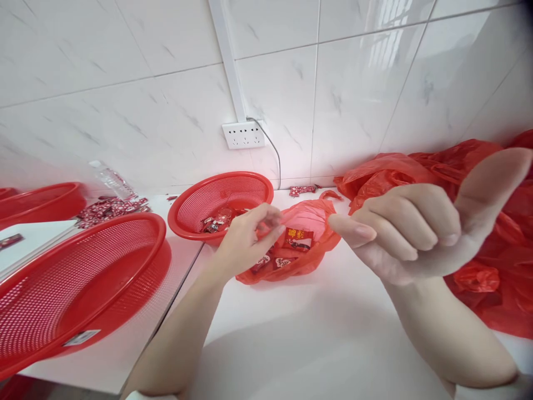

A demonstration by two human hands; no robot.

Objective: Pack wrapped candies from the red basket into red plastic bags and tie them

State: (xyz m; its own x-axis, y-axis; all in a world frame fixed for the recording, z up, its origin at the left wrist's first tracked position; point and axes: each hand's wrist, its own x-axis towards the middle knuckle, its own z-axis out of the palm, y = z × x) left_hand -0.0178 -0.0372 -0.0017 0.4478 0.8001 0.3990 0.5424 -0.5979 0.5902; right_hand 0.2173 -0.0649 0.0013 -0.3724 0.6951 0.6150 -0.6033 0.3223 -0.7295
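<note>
A red plastic bag [291,272] lies with its mouth open on the white table, with several red candy packets [298,239] inside. My left hand [250,239] is at the bag's left rim, thumb and fingertips apart, with nothing visible between them. Right of the bag, raised nearer the camera, is my right hand [412,228]. Its thumb points out to the upper right and one finger reaches left toward the bag; the middle fingers are curled in. I see nothing in it.
Behind my left hand, a red basket [179,219] holds small packets. A larger red basket [154,239] stands at left, near a heap of packets [110,210] and a clear bottle [111,179]. Red bags [416,164] are piled at right. The tiled wall bears a socket [244,135] with a cable.
</note>
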